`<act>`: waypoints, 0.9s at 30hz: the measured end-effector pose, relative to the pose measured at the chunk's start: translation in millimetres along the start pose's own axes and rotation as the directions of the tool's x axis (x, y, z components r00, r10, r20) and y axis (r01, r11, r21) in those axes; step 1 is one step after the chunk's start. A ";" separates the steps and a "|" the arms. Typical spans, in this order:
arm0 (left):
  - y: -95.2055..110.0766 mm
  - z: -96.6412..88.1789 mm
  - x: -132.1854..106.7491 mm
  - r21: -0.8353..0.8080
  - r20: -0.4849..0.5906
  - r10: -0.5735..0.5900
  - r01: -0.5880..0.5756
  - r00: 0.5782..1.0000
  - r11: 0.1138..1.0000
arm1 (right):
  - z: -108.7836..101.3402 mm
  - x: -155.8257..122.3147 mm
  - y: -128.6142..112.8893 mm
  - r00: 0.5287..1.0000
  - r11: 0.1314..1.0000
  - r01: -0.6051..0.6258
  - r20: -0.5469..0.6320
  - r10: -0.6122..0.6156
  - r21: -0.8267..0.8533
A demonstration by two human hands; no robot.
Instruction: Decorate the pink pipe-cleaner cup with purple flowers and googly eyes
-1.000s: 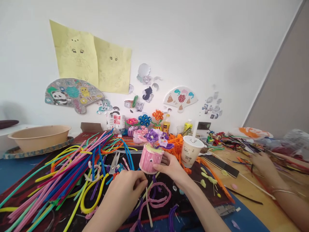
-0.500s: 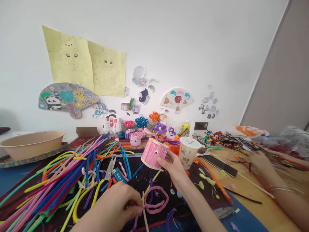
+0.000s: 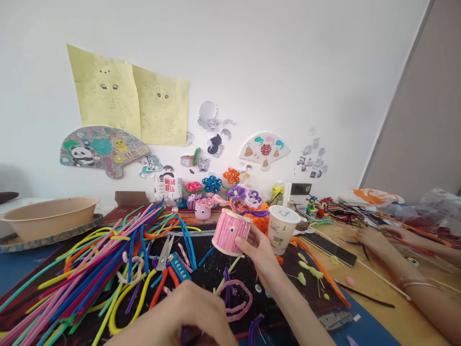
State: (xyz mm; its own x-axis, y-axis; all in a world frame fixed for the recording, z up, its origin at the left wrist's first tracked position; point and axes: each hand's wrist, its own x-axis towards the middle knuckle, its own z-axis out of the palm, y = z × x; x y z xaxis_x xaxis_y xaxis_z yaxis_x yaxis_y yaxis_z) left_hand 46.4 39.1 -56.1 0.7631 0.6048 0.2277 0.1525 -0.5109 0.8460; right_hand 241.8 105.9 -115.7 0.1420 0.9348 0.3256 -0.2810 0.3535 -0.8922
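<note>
My right hand [image 3: 257, 247] grips a small pink cup [image 3: 230, 233] wrapped in pipe cleaners, its googly eye facing me. The cup is held above the dark mat, tilted slightly. Low in the view, my left hand [image 3: 198, 315] is curled with its knuckles up; its fingertips are cut off by the lower edge, and whatever they pinch is hidden. Just right of it lies a pink pipe-cleaner loop [image 3: 248, 300] with a purple piece inside. Scissors [image 3: 165, 252] with orange handles and a teal-labelled tool [image 3: 179, 266] rest beyond my left hand.
Loose coloured pipe cleaners [image 3: 82, 269] spread over the left side. Behind the cup stand pipe-cleaner flowers [image 3: 212, 183], a smaller pink pot [image 3: 202, 210] and a lidded drink cup [image 3: 283, 230]. A phone [image 3: 329, 249] lies at right, near another person's hands [image 3: 374, 240].
My left hand has moved down and slightly right, covering more of the mat beside the pink loop. My right hand keeps the pink cup nearly in place. The other person's second hand has come into view.
</note>
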 end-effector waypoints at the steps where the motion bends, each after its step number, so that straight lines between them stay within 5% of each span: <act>1: -0.6 -1.8 0.2 -0.005 -0.111 0.014 -0.015 0.994 1.000 | 1.0 -0.7 -0.7 1.000 1.000 -0.005 0.002 0.005 -0.004; 3: -4.5 -6.1 1.8 0.041 -0.314 -0.003 0.017 0.949 0.999 | 3.1 -2.2 -2.2 1.000 1.000 -0.014 0.005 0.014 -0.014; 6: -14.4 -10.7 5.9 0.199 -0.579 0.018 0.120 0.815 0.973 | 6.4 -4.6 -3.5 0.999 0.999 -0.026 0.023 0.027 -0.038; 9: -22.7 -10.7 10.0 0.374 -0.702 0.081 0.269 0.707 0.887 | 9.1 -6.9 -3.6 0.998 0.999 -0.020 0.064 0.023 -0.050; 16: -25.4 -7.2 16.3 0.416 -0.574 -0.198 0.491 0.794 0.765 | 12.0 -11.6 -3.2 0.998 0.996 -0.012 0.065 0.018 -0.094; 23: -34.1 2.0 13.6 0.457 -0.662 0.088 0.307 0.745 0.835 | 15.5 -18.9 -0.2 0.995 0.992 0.042 0.093 -0.031 -0.121; 27: -34.8 3.7 12.7 0.436 -0.645 0.086 0.273 0.759 0.857 | 16.8 -21.0 1.5 0.993 0.992 0.056 0.110 -0.044 -0.112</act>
State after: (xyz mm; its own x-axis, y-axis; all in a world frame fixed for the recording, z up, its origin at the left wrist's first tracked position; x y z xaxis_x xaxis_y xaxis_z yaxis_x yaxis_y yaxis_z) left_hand 53.2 62.3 -84.4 0.1876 0.8092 0.5568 0.6131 -0.5393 0.5773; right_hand 222.5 87.4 -118.7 0.0488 0.9166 0.3968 -0.1647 0.3993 -0.9019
